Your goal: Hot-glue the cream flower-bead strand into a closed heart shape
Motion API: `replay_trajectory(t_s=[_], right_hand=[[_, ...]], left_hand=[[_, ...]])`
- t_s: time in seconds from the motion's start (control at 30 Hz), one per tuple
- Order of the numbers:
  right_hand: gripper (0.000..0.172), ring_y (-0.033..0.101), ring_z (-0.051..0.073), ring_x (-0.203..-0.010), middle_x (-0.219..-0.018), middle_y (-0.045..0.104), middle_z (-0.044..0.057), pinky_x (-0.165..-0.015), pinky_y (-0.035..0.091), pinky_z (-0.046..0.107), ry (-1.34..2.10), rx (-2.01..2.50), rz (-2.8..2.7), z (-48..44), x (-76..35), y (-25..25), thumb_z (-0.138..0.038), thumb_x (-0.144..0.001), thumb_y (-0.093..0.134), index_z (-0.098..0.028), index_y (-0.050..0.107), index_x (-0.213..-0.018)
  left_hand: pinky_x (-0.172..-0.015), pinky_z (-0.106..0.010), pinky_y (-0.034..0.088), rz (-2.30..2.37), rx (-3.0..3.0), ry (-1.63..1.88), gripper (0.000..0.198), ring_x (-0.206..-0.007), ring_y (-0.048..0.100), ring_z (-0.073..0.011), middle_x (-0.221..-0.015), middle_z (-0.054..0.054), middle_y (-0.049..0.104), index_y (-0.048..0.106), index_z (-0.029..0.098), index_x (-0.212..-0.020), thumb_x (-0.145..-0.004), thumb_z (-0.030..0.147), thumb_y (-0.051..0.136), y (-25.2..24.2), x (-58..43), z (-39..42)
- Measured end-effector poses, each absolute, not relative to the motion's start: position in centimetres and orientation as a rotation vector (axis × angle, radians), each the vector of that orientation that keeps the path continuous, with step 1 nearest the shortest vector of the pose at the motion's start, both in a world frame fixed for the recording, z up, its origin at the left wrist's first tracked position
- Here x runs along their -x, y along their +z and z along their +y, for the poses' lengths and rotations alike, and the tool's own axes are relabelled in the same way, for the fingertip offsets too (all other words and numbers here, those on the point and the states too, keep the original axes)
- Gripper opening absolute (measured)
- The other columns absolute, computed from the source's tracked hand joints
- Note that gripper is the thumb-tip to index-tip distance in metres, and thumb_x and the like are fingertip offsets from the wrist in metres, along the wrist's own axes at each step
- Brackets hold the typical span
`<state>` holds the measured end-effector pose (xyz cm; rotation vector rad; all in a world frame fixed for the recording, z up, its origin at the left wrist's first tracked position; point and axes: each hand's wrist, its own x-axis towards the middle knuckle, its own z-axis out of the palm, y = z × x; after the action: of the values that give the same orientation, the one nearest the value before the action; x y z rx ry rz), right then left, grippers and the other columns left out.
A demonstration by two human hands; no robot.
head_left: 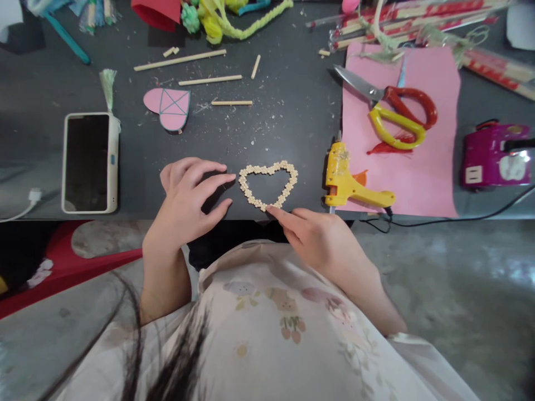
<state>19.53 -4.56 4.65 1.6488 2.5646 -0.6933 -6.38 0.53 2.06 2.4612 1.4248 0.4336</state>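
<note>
A heart-shaped outline (292, 181) made of small cream-coloured pieces lies flat near the table's front edge. My right hand (321, 236) touches its lower tip with an outstretched index finger, the other fingers being curled under or hidden. To the left of the heart, my left hand (194, 195) hovers or rests with fingers spread, holding nothing and just apart from it. A yellow glue gun (343, 178) lies to the right of the heart. Above and left is a pink paper heart (171, 108) with dark lines on it.
Several thin wooden sticks (210, 79) and white crumbs lie farther back. Scissors (384, 103) rest on pink paper (438, 184) at right, beside a purple box (495, 156). A phone (87, 164) lies at left. Yellow yarn (251, 28) and packaged chopsticks (409, 19) line the back.
</note>
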Motion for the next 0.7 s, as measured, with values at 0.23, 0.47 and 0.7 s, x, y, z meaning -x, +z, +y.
replay_trajectory(t_s=[0.23, 0.47, 0.7], right_hand=[[0.050, 0.042, 0.010, -0.055, -0.069, 0.053, -0.002, -0.053, 0.023, 0.027, -0.678, -1.611, 2.632, -4.6, -20.0, 4.3, -0.013, -0.095, 0.043, -0.028, 0.058, -0.141], [0.038, 0.044, 0.010, -0.055, -0.068, 0.054, -0.002, -0.052, 0.025, 0.027, -0.635, -1.649, 2.750, -4.6, -20.8, 4.5, -0.018, -0.098, 0.042, -0.023, 0.070, -0.125], [0.026, 0.057, 0.011, -0.064, -0.075, 0.068, 0.002, -0.055, 0.031, 0.026, -0.668, -1.706, 2.743, -4.3, -21.7, 4.3, -0.016, -0.096, 0.047, -0.018, 0.073, -0.095]], left_hand=[[-0.109, -0.054, 0.036, 1.431, -2.429, 0.442, 0.040, -0.124, 0.051, -0.0318, -0.132, -0.004, 0.062, 0.062, 0.035, -0.126, -0.087, 0.030, 0.064, 2.1, 6.3, 0.4], [-0.109, -0.054, 0.036, 1.444, -2.422, 0.430, 0.037, -0.124, 0.052, -0.0311, -0.133, -0.004, 0.062, 0.062, 0.034, -0.125, -0.089, 0.029, 0.062, 2.3, 6.1, 0.3], [-0.108, -0.053, 0.038, 1.480, -2.423, 0.483, 0.030, -0.121, 0.057, -0.0282, -0.127, -0.002, 0.066, 0.064, 0.035, -0.120, -0.091, 0.027, 0.060, 2.3, 5.5, 0.1]])
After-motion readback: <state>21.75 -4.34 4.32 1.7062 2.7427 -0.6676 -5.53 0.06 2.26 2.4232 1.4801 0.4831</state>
